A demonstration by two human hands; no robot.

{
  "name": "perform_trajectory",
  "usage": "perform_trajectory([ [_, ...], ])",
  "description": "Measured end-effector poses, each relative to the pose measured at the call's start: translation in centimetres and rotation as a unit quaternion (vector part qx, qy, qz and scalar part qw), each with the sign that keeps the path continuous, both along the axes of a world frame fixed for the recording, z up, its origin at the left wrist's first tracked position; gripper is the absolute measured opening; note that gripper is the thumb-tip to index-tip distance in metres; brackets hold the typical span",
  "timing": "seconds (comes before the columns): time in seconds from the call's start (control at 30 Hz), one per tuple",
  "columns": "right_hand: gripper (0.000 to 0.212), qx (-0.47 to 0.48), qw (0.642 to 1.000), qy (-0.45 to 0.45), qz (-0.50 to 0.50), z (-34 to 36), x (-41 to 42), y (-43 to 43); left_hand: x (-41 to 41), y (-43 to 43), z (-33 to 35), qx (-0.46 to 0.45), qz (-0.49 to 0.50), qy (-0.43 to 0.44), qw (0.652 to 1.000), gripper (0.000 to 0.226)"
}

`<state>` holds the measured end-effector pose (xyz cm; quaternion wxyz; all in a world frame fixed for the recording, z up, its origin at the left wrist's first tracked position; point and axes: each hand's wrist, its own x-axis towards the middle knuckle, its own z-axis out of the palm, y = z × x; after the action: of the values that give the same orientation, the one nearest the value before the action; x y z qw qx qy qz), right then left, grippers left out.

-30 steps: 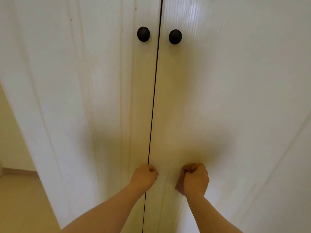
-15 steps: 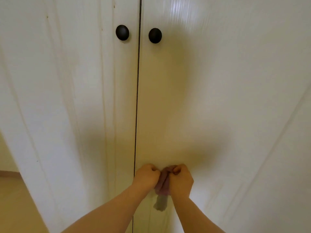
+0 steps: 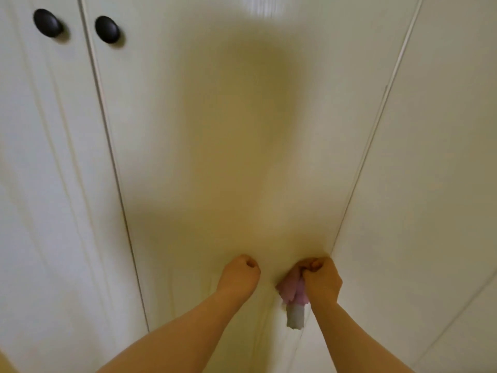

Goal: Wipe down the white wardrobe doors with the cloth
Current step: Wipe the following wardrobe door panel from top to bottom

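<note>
**Hands part as the wipe reaches the door's right edge**

Since half a second ago the two hands, then bunched together on the cloth close to the gap under the knobs, have separated. The view has also swung right, so the two black knobs (image 3: 48, 22) now sit at the far upper left.

Wiping is under way low on the wardrobe doors (image 3: 215, 130), on the wide panel right of the knobs. Most of that panel above the hands probably still needs passes. The next move likely calls for firm pressure against the door and a long stroke upward or back across, with the rag kept flat.

The left hand (image 3: 240, 274) is curled into a fist with nothing visible in it. The right hand (image 3: 322, 282) grips the pink cloth (image 3: 291, 290) beside the panel's right seam. Its fingers (image 3: 312, 265) are wrapped over the top of the bunched cloth. The rest spills out to their left and below, and a grey end hangs free.
</note>
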<state>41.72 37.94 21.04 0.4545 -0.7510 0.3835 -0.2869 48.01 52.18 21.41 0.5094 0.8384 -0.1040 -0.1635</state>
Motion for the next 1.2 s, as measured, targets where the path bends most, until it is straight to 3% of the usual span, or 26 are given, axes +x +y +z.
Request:
perform_trajectory([
  [0.27, 0.029, 0.008, 1.000, -0.024, 0.005, -1.3, -0.4, -1.4, -0.6, -0.9, -0.3, 0.017, 0.034, -0.006, 0.999, 0.014],
  [0.43, 0.014, 0.010, 1.000, -0.021, 0.020, -2.1, 0.7, 0.5, -0.3, 0.1, -0.1, 0.023, 0.040, -0.016, 0.999, 0.019],
  [0.7, 0.024, 0.021, 0.991, -0.056, 0.117, -2.9, 5.0, 11.7, 2.2, 8.4, -1.2, 0.033, 0.091, -0.026, 0.995, 0.012],
  [0.9, 0.032, 0.035, 0.992, -0.047, 0.112, -2.5, 9.2, 19.7, 5.8, 16.2, -1.1, 0.062, 0.146, -0.047, 0.986, 0.009],
  [1.2, 0.035, 0.044, 0.985, -0.067, 0.151, -2.4, 11.4, 25.7, 7.3, 20.8, -2.2, 0.098, 0.099, -0.029, 0.990, 0.012],
])
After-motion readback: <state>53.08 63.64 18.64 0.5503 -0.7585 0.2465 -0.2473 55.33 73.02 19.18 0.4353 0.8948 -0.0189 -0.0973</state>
